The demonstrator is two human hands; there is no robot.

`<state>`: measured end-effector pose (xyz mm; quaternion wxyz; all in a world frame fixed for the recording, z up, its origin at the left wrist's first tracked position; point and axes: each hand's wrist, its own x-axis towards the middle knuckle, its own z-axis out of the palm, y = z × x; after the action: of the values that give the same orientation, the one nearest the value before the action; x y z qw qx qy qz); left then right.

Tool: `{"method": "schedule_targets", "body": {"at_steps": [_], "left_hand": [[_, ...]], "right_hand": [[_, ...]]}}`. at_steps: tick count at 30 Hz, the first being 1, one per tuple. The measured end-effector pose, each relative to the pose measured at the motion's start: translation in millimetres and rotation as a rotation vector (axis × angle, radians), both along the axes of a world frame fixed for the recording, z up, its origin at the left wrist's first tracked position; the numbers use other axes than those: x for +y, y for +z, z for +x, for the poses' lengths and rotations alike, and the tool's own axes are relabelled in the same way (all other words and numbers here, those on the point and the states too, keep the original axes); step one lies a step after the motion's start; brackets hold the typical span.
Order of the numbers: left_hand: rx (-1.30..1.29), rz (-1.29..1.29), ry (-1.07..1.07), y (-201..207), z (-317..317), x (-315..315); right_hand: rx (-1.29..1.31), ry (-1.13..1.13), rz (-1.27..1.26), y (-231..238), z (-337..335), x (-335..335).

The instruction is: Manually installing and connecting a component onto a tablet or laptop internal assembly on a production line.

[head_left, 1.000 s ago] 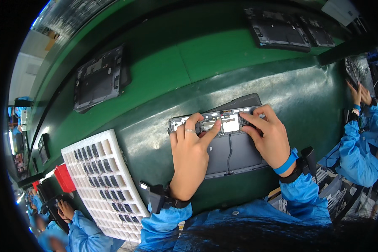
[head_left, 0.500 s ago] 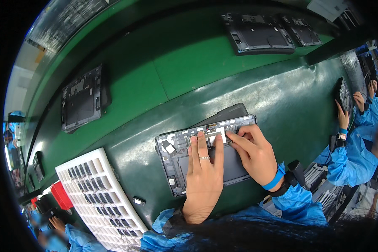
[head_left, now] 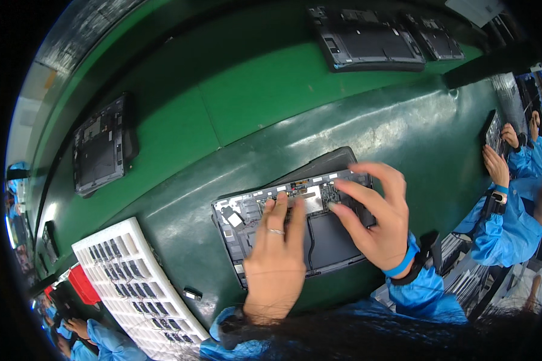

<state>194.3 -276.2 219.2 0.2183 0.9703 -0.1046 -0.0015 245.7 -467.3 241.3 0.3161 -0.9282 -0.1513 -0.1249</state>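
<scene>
An opened laptop base lies on the dark green bench in front of me, its inner parts facing up. A circuit board with a silver metal plate runs along its far side. My left hand rests over the left part of that board, fingers stretched out and fingertips down on it. Over the board's right end, my right hand has its thumb and fingers apart, with nothing seen between them. Behind and partly beneath the base is a dark flat panel.
A white foam tray of small black parts stands at the left, near a loose black part and a red bin. More laptop bases lie on the green strip beyond. A co-worker's hand holds another at right.
My right hand's thumb and fingers have spread from a pinch near the board and risen slightly. My left hand has shifted a little left, still on the board. The view has moved slightly.
</scene>
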Motion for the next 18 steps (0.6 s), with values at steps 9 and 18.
{"method": "schedule_targets", "body": {"at_steps": [9,18], "left_hand": [[0.080,-0.270,0.077,4,19,33],[0.116,-0.207,-0.004,2,-16,19]], "right_hand": [[0.205,0.122,-0.241,-16,-19,37],[0.450,0.487,0.028,10,-52,6]]}}
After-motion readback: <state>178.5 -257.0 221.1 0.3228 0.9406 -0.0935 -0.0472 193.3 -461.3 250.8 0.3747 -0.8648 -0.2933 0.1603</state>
